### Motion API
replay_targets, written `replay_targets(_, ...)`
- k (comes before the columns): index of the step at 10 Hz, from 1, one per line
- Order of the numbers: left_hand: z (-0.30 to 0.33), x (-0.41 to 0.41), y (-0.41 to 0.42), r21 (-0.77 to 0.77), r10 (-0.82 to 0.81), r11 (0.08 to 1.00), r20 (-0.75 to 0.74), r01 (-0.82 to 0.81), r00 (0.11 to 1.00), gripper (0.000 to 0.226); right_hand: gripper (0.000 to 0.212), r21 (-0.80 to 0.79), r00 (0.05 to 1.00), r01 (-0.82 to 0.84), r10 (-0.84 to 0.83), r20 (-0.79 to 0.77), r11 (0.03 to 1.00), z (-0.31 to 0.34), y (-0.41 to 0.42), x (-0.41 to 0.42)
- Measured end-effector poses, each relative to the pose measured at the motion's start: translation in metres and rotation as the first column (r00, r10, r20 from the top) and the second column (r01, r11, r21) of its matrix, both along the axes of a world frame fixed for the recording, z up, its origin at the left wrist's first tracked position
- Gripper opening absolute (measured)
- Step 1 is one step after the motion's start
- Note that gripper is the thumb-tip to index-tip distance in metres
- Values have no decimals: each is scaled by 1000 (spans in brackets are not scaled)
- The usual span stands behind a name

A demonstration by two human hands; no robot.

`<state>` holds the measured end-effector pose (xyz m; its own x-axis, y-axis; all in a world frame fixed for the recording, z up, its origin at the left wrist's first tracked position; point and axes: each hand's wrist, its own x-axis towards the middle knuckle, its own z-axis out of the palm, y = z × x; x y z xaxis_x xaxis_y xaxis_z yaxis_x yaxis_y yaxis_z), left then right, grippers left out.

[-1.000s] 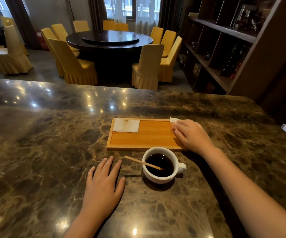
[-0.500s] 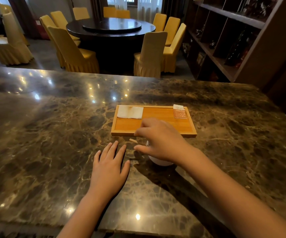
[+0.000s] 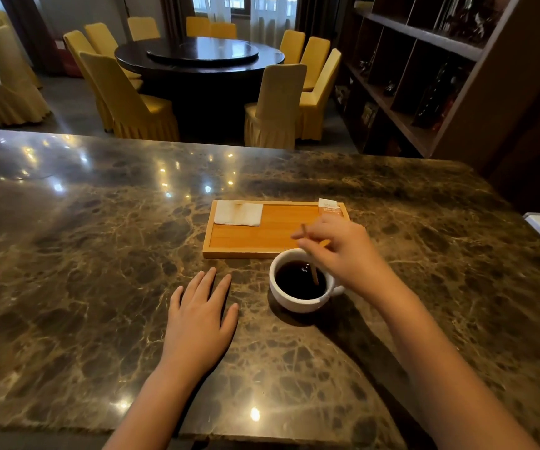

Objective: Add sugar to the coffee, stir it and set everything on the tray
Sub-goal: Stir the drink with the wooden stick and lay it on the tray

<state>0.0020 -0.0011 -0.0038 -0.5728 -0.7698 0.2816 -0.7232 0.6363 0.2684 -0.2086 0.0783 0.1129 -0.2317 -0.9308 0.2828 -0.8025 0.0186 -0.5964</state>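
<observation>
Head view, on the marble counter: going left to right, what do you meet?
Left hand lying flat on the brown marble counter → folded white napkin on the wooden tray → white cup of black coffee → right hand holding the thin wooden stir stick.

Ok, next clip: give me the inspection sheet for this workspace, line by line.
Surface: glossy brown marble counter.
Job's things: white cup of coffee on the counter, beside the wooden tray; sugar packet and napkin on the tray.
Clutter: nothing seen.
Grippers: right hand holds the stir stick in the coffee; left hand flat on the counter, empty.
Cables: nothing seen.
Surroundings: round table, yellow chairs, dark shelving.
</observation>
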Motion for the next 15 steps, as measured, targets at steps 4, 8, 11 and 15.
replay_targets(4,1,0,-1,14,-4,1000,6,4,1000,59,36,-123,899,327,-269,345,937,-24,45,-20)
replay_targets(8,1,0,0,15,1,1000,6,-1,1000,59,28,-146,855,220,-119,505,964,-27,54,-4)
replay_targets(11,1,0,0,7,-4,1000,4,4,1000,57,17,-186,937,264,-205,284,946,-26,64,-13)
replay_targets(15,0,0,-1,8,-4,1000,12,4,1000,57,23,-225,845,239,-89,527,945,-37,53,8)
